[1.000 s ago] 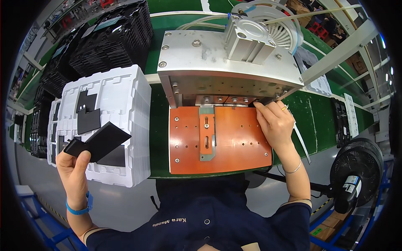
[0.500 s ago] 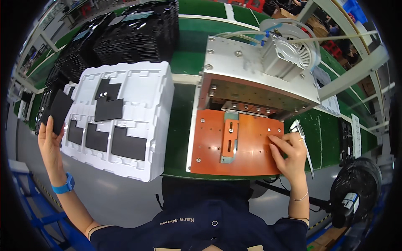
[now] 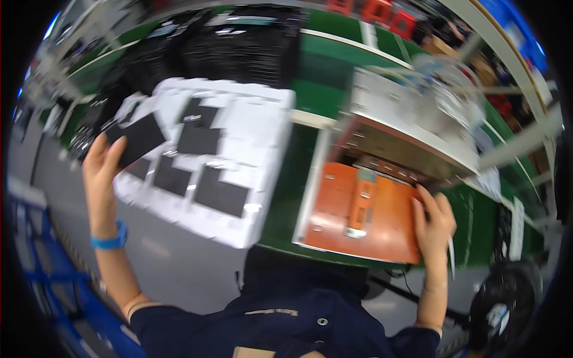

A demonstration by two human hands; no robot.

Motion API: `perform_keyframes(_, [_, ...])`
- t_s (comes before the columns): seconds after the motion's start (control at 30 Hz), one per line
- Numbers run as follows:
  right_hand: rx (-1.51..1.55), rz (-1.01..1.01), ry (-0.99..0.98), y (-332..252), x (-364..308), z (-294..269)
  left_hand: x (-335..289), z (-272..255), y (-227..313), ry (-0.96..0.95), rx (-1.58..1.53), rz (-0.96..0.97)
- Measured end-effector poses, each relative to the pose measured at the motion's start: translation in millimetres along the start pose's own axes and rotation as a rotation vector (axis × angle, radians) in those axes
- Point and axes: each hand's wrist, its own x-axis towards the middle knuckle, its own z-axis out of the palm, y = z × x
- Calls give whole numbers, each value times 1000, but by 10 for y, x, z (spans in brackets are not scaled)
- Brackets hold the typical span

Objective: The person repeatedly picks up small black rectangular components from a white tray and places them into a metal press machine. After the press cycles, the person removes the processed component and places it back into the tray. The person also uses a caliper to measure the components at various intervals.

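A flat black sheet piece (image 3: 143,138) is pinched in my left hand (image 3: 102,167), raised over the left side of the white plastic tray (image 3: 259,119). Several similar black pieces (image 3: 222,192) with stepped outlines lie in and on that tray. To the right is a metal press-like fixture (image 3: 412,122) with an orange base plate (image 3: 391,224); a slotted orange block (image 3: 362,206) is mounted on the plate. My right hand (image 3: 436,221) rests by the plate's right edge, fingers apart, with nothing seen in it. Motion blurs the picture.
Stacks of black trays (image 3: 239,51) stand behind the white tray on the green work surface (image 3: 334,65). A black fan (image 3: 501,304) is at the lower right. White frame posts (image 3: 525,140) rise on the right, and a blue rack (image 3: 59,268) stands at the lower left.
The whole view has swung, so the scene sits further right. My left hand has brought the black piece inward over the tray's left side. My right hand has shifted to the orange plate's right edge.
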Motion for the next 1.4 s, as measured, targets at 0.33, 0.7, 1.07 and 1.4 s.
perform_keyframes(0.33, [537, -673, -63, -1458, 934, 178, 1005, -22, -383, -30, 302, -134])
perform_keyframes(0.7, [691, -578, -290, -2799, 1286, 1297, 925, 258, -762, -183, 816, 382])
perform_keyframes(1.07, [1101, -423, -141, -2256, 1397, 727, 751, 304, -795, -416, 859, 226])
perform_keyframes(1.4, [1020, 543, -535, -88, 191, -360, 170, 863, 716, -398, 518, 729])
